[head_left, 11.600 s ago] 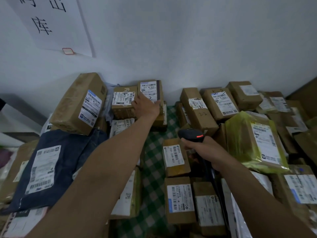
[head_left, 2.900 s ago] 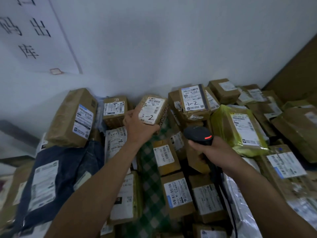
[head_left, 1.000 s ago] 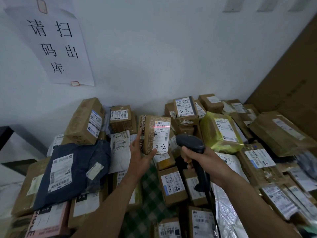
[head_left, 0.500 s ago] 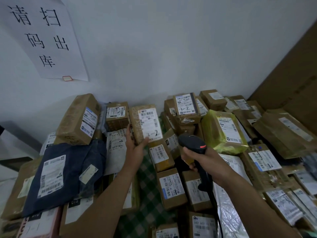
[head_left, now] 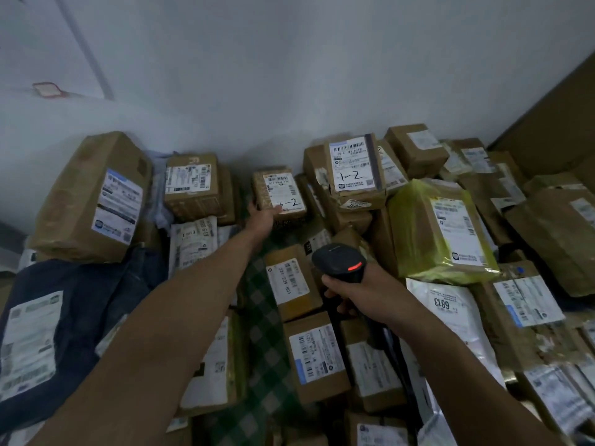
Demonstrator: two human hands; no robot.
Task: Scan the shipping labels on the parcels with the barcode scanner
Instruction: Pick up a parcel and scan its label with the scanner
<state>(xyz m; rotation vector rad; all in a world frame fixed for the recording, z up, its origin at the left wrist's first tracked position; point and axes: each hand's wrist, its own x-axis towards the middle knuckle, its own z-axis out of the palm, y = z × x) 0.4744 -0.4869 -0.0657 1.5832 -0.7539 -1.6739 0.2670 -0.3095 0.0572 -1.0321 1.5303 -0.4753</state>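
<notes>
**Reaching into a heap of labelled parcels, scanner held ready**

Leaning against the white wall at far left is a large brown cardboard box with a blue-edged white label (head_left: 93,201). Below it lies a dark navy plastic mailer bag (head_left: 74,320) with its own white label. Next along, at the back, sits a squat brown carton with a barcode label on its front (head_left: 193,186), and under it a white poly bag printed with barcodes (head_left: 192,243).

The left hand (head_left: 262,217) is stretched far forward, fingers closed round the lower left edge of a small brown parcel whose white shipping label is hand-marked "3-2" (head_left: 280,193); the parcel stands tilted with its label facing the camera, near the wall in the middle of the pile. A strip of green-and-white chequered cloth (head_left: 264,342) shows between the parcels beneath the forearm.

To the right, a brown box marked "1-2" on its label (head_left: 352,169) rests on top of other cartons. In front of it, the right hand (head_left: 363,292) grips the handle of a black handheld barcode scanner with a red light on its head (head_left: 338,259), its nose pointing toward the back of the pile, held apart from the "3-2" parcel. Beside it sits a parcel wrapped in yellow-green translucent film (head_left: 431,233), then a white mailer numbered "6813" (head_left: 447,304), and more brown parcels to the right edge.
</notes>
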